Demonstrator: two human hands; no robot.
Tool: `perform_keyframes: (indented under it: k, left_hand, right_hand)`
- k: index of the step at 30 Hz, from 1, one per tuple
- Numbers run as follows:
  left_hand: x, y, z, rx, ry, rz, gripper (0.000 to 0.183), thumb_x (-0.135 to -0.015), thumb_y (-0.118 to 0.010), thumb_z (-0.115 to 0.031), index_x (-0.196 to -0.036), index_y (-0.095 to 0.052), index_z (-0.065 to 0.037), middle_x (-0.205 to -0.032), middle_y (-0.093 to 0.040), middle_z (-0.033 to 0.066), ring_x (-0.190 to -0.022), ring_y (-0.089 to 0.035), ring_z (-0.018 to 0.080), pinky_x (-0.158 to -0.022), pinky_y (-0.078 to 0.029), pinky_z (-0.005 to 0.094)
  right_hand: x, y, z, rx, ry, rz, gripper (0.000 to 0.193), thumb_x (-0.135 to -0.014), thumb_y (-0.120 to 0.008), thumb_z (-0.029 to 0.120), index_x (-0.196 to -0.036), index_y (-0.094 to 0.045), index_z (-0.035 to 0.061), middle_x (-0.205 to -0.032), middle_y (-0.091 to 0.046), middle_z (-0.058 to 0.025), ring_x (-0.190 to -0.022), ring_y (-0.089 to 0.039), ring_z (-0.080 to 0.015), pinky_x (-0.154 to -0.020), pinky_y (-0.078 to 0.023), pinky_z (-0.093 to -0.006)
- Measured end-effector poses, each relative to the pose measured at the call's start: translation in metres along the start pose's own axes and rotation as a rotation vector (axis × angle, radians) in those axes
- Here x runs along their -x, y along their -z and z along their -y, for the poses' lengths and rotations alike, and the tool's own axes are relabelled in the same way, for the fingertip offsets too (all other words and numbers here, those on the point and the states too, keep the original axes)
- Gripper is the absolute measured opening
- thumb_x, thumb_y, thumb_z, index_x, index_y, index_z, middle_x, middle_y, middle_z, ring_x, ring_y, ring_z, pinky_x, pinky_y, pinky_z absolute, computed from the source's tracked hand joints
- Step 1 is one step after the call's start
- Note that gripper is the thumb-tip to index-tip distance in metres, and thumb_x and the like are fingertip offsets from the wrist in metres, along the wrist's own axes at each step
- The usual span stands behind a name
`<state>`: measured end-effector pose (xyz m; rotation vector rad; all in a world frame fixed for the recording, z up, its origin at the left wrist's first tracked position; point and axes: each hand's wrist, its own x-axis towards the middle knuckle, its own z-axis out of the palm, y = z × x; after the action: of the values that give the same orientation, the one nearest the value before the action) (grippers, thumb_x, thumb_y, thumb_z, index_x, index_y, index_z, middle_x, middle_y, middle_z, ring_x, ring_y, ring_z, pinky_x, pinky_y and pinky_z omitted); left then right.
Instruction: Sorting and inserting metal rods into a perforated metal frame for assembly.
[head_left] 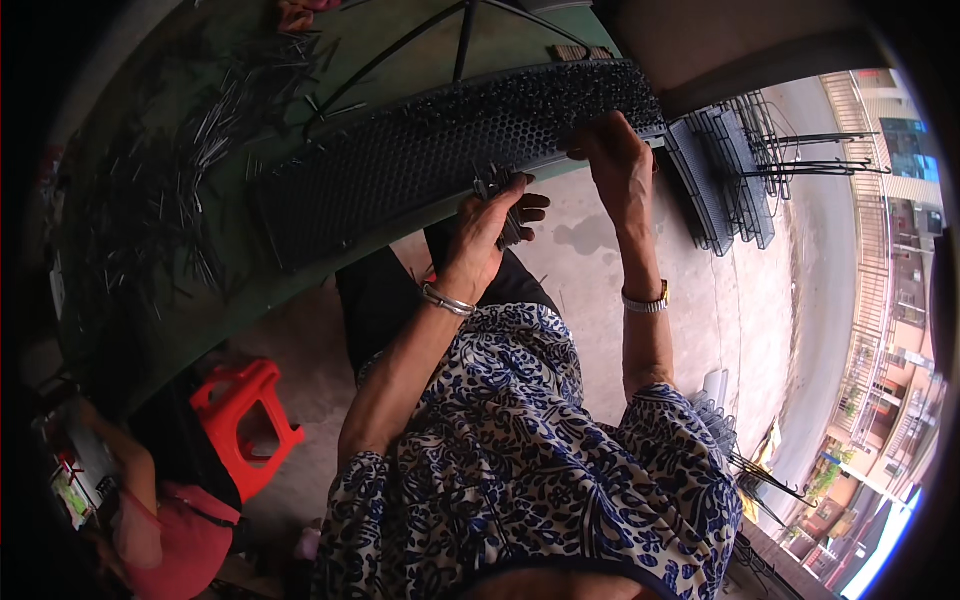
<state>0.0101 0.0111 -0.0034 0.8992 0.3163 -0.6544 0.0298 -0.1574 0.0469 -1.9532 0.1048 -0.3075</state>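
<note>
A long black tray with honeycomb holes (345, 185) lies along the front of the green table (160, 350). Small dark pieces (520, 100) crowd the holes on its far side and right end, while the holes nearer the left show bare. My left hand (478, 240) is closed around a bundle of thin dark rods (512, 228), just off the tray's near edge. Over the tray's right end is my right hand (622, 160), its fingertips pinched together. Whatever they hold is too small and dark to make out.
A heap of loose dark rods (200, 160) spreads over the table's left side. Thin black bars (465, 45) rise behind the tray. More perforated trays with wire frames (715, 185) stand at right. A red stool (230, 420) and a person in red (180, 545) are at lower left.
</note>
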Motion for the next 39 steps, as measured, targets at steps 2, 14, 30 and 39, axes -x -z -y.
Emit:
perform_keyframes:
  k: [2,14,30,39]
  left_hand:
    - [-0.002,-0.001,0.003,0.036,0.002,0.034,0.022,-0.092,-0.057,-0.023,-0.102,-0.063,-0.004,-0.09,-0.07,0.0129,-0.071,-0.066,0.0189,-0.054,-0.048,0.0278]
    - [0.004,-0.003,0.004,0.091,-0.014,0.035,0.016,-0.091,-0.056,-0.015,-0.101,-0.063,-0.004,-0.088,-0.07,0.0122,-0.067,-0.061,0.0151,-0.058,-0.051,0.0288]
    - [0.008,0.0,0.009,0.129,-0.047,0.037,0.014,-0.09,-0.062,-0.019,-0.094,-0.065,-0.006,-0.076,-0.067,0.0076,-0.059,-0.051,0.0095,-0.05,-0.04,0.0232]
    - [0.011,-0.002,0.008,0.165,-0.046,0.048,0.009,-0.089,-0.063,-0.014,-0.089,-0.063,-0.005,-0.074,-0.066,0.0082,-0.057,-0.046,0.0073,-0.047,-0.036,0.0209]
  right_hand:
    - [-0.002,-0.01,-0.003,0.086,0.02,-0.096,0.008,-0.089,-0.061,0.008,-0.094,-0.061,0.0018,-0.078,-0.068,-0.0047,-0.071,-0.062,-0.0081,-0.065,-0.048,-0.0221]
    - [-0.026,-0.023,-0.033,0.334,0.195,-0.152,0.008,-0.089,-0.059,0.009,-0.091,-0.059,0.0011,-0.073,-0.064,-0.0051,-0.066,-0.056,-0.0064,-0.061,-0.048,-0.0243]
    - [-0.019,-0.035,-0.039,0.626,0.396,-0.241,0.009,-0.086,-0.064,0.016,-0.093,-0.067,0.0114,-0.091,-0.06,-0.0072,-0.077,-0.06,-0.0267,-0.064,-0.049,-0.0356]
    - [-0.017,-0.032,-0.038,0.612,0.244,-0.162,0.011,-0.086,-0.064,0.016,-0.096,-0.066,0.013,-0.091,-0.059,-0.0068,-0.081,-0.059,-0.0228,-0.066,-0.048,-0.0336]
